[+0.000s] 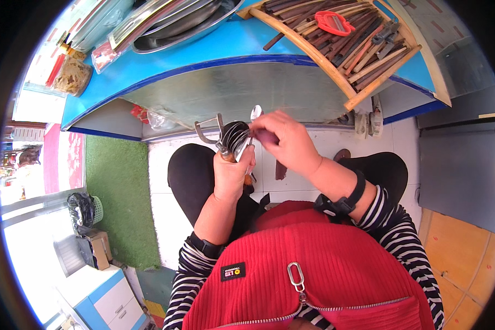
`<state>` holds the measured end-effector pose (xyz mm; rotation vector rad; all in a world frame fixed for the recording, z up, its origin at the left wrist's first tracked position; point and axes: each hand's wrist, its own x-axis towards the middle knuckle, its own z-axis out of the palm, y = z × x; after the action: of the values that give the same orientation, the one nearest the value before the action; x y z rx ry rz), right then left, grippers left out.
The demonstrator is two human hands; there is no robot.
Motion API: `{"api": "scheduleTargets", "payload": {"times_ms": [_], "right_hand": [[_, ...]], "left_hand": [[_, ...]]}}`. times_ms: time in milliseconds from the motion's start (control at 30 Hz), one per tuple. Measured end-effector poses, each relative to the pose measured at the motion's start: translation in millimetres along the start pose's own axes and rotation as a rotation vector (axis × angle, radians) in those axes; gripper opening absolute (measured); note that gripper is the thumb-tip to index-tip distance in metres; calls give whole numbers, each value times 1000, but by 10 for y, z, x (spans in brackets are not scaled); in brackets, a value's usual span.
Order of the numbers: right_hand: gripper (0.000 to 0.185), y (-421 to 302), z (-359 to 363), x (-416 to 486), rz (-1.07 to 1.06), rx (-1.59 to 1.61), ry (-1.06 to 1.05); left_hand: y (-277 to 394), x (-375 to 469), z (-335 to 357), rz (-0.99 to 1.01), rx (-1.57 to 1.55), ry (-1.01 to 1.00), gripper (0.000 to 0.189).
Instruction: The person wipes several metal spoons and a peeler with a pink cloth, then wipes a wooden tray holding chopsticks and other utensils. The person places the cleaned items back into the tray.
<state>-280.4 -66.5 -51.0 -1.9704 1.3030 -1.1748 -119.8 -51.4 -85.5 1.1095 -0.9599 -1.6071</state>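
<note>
My left hand (233, 169) grips a bundle of metal utensils. A Y-shaped metal peeler (209, 131) sticks out of its left side, beside several nested spoons (235, 136) with dark, shiny bowls. Wooden handle parts show at the grip and below my hand. My right hand (291, 140), blurred, is close against the right side of the bundle. In its curled fingers is a dark purplish-brown thing (268, 137) whose kind I cannot make out. One spoon bowl (255, 112) shows just above these fingers. Below the right hand appears a flat brown piece (280, 170), partly hidden.
On the blue table (198, 66) ahead, a wooden tray (303, 49) holds many dark and light wooden sticks and a red plastic piece (334, 23). Metal basins (181, 29) and a jar (71, 76) stand to the left. A green mat (115, 198) covers floor at left.
</note>
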Motion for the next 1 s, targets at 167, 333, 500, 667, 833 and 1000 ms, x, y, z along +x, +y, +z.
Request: {"api": "scheduleTargets", "payload": {"times_ms": [167,333,500,667,833,1000], "right_hand": [[22,62,-142,-118,230,164,-171],[22,267,-162,13,670,441,-99],[27,250,-110,124,739,678,66],[20,103,-309,84,712,658,-36],[18,-30,-137,42,364,287,-154],[12,-136,-32,34,489,338,-103]], "left_hand": [[33,-1,-15,1,-59,-47,8],[48,18,15,-43,-119,-141,5],[13,22,-9,-140,-305,-224,14],[-45,44,-76,-220,-360,-267,45],[-36,48,-14,-295,-356,-241,56],[-9,26,29,-299,-318,-219,51]]}}
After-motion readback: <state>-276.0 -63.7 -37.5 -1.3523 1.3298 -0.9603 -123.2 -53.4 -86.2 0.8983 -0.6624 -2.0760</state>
